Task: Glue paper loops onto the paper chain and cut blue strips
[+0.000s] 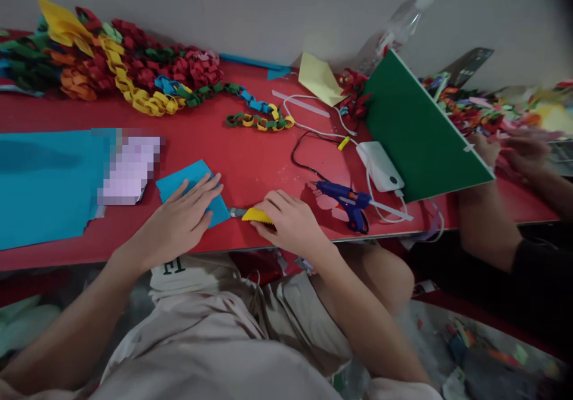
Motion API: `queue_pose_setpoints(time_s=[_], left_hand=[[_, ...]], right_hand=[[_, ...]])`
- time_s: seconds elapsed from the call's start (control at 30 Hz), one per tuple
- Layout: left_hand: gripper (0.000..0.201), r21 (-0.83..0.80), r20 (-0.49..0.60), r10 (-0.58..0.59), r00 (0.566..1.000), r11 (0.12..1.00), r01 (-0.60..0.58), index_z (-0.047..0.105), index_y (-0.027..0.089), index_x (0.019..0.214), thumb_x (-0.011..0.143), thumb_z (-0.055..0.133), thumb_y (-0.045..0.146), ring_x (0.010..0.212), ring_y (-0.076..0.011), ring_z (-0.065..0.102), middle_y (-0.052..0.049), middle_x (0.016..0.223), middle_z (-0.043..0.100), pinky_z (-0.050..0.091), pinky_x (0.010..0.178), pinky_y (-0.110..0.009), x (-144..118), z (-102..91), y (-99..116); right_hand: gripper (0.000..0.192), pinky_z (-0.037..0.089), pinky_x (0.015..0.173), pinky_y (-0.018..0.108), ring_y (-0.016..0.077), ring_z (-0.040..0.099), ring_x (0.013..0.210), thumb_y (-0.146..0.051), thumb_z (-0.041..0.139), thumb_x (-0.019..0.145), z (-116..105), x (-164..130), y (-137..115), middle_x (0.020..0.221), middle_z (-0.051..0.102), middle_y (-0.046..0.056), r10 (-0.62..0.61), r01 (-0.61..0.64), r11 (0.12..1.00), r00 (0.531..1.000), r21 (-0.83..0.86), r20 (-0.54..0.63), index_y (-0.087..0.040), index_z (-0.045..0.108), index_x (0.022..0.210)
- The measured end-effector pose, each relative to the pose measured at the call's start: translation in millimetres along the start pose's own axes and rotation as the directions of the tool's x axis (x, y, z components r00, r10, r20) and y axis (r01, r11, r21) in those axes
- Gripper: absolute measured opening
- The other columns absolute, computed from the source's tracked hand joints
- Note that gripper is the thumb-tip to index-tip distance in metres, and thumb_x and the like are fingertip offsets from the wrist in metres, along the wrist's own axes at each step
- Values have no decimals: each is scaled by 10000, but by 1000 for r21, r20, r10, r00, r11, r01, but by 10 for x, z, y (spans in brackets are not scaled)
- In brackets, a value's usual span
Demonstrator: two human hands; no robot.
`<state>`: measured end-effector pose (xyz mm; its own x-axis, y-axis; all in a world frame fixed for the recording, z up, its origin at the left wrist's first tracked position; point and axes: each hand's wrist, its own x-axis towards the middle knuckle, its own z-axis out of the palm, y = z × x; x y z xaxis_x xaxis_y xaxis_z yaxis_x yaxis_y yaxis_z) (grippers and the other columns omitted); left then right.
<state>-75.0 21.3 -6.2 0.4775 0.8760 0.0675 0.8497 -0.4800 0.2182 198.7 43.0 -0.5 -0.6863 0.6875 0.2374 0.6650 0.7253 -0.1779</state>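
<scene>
My left hand (181, 218) lies flat, fingers spread, on a small folded blue paper sheet (190, 180) on the red table (250, 161). My right hand (290, 221) is closed on a yellow-handled cutter (256, 215) near the table's front edge. The cutter's grey blade tip (236, 212) touches the right edge of the blue paper.
A large blue sheet (45, 185) lies at the left. Paper chains (134, 71) pile along the back wall. A blue glue gun (349, 200), white power bank (379, 166) and cables sit right of my hand. Another person's hands (514, 149) work behind a green board (416, 131).
</scene>
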Motion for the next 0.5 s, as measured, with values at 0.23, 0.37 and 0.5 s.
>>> queue_pose_setpoints(time_s=[0.23,0.37,0.5], left_hand=[[608,33,-118,-114,986,992,119,355,92,1586,1080,339,429,1618,-349,243,-195,1721,280,253,1293,-621,50,87,87],[678,94,-95,-101,990,990,109,222,82,1662,1086,291,435,1626,-378,197,-218,1726,232,201,1291,-662,28,94,82],[708,120,-95,-84,992,988,95,156,79,1681,1087,278,444,1623,-381,211,-215,1728,223,234,1271,-670,17,106,60]], right_hand=[[228,503,790,377,250,619,986,-372,593,1019,-16,29,-72,1037,679,95,-22,22,999,999,-27,24,-159,649,1076],[253,512,820,375,252,618,1025,-383,542,1048,-4,36,-61,1079,675,116,-2,2,1000,999,12,40,-154,637,1096],[209,515,826,367,243,612,1016,-360,567,1035,12,44,-47,1094,674,113,7,-9,999,999,41,47,-164,624,1078]])
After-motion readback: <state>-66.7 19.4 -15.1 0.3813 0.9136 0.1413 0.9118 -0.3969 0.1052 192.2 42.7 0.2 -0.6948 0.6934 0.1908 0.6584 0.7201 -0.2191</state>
